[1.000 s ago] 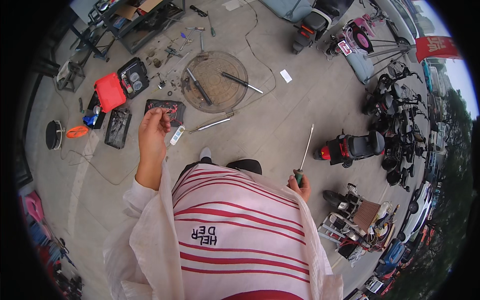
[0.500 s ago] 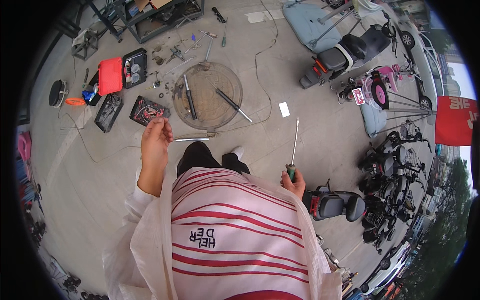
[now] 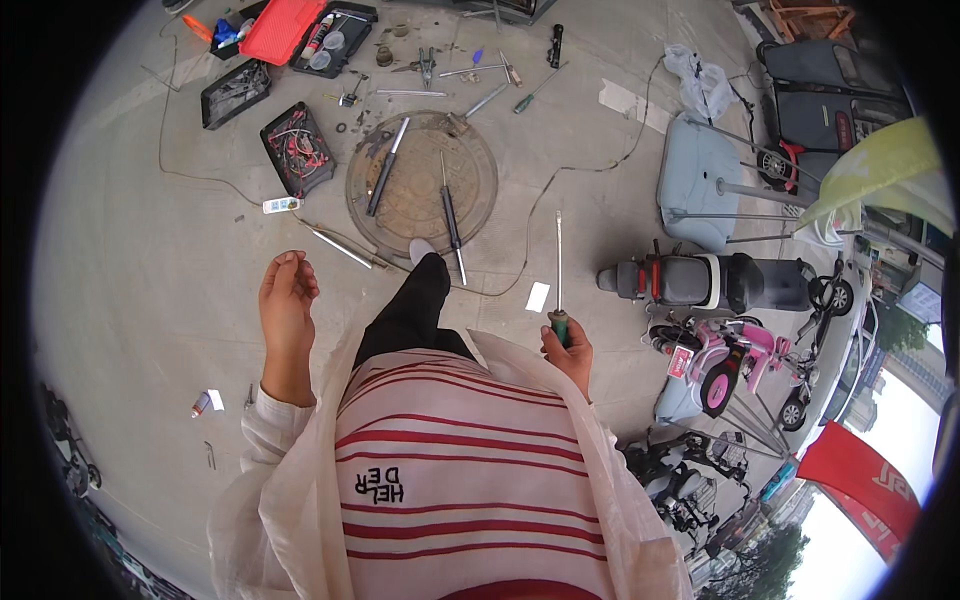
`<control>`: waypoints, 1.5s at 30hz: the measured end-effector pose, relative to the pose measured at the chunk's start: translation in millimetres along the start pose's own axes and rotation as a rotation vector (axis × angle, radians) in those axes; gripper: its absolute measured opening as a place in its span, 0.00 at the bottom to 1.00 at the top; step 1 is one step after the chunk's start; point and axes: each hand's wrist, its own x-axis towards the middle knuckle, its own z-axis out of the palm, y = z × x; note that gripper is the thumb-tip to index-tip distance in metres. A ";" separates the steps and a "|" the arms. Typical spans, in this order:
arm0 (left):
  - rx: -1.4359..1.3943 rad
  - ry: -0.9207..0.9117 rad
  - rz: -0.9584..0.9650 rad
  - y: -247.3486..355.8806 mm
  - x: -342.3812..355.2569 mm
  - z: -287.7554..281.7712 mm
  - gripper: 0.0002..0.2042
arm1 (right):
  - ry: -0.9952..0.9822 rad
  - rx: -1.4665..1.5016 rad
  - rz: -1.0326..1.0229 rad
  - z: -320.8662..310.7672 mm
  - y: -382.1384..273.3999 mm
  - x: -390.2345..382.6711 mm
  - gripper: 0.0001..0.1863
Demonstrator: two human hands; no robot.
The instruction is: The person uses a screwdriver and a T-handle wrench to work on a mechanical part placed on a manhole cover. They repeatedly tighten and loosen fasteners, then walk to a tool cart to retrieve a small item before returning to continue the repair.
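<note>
My right hand (image 3: 570, 355) is closed round the green handle of a long screwdriver (image 3: 560, 262), its bare metal shaft pointing away from me. On the left, my left hand (image 3: 286, 305) hangs above the floor with its fingers curled together in a pinch; what they hold, if anything, is hidden. Beyond it lie a white packet (image 3: 282, 205) and a silver rod (image 3: 342, 250). Two black-and-silver rods, one on the left (image 3: 387, 168) and one on the right (image 3: 452, 218), rest on a round manhole cover (image 3: 412, 140). My shoe (image 3: 422, 248) is at the cover's near edge.
Black trays, one with red-and-black parts (image 3: 298, 150) and another (image 3: 236, 95), sit left of the cover. Behind are a red toolbox (image 3: 285, 30), pliers (image 3: 428, 68) and another screwdriver (image 3: 541, 88). A cable (image 3: 530, 235) crosses the floor. Parked scooters (image 3: 690, 278) stand right.
My view has turned, so the floor items have shifted in the picture. One leg has stepped forward to the manhole cover. The screwdriver stays in my right hand; my left hand stays curled.
</note>
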 end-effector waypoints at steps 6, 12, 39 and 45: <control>-0.034 -0.007 0.048 -10.8 13.2 66.7 0.08 | -0.219 -0.227 -0.088 -24.8 -59.5 110.4 0.12; -0.062 0.323 0.182 -15.1 3.5 86.0 0.08 | -0.401 -0.261 -0.056 -29.6 -101.7 230.1 0.14; -0.408 0.730 -0.089 -279.2 114.6 215.3 0.08 | -0.989 -0.679 0.044 163.3 6.5 503.7 0.13; -0.130 0.409 -0.232 -342.2 252.5 186.7 0.17 | -1.156 -0.537 0.258 231.6 78.1 484.8 0.14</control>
